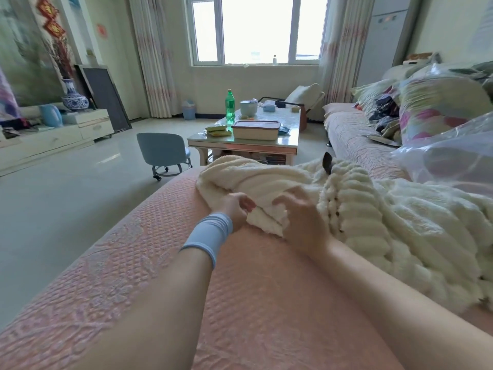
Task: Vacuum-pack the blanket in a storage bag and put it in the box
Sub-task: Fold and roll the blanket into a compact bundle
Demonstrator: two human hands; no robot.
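A cream ribbed fluffy blanket (373, 225) lies bunched on the pink quilted sofa cover (240, 303). My left hand (236, 208), with a blue wristband, pinches the near corner of the blanket. My right hand (301, 217) rests right beside it, fingers curled over the same corner fold. Clear plastic storage bags (450, 156) holding patterned bedding sit at the right on the sofa. A cream lidded box (255, 130) stands on the coffee table.
The coffee table (245, 145) ahead carries a green bottle (230, 106), a cup and snack packets. A small blue wheeled stool (162, 153) stands on the tiled floor at the left. A TV cabinet with a blue-and-white vase (72, 96) lines the left wall.
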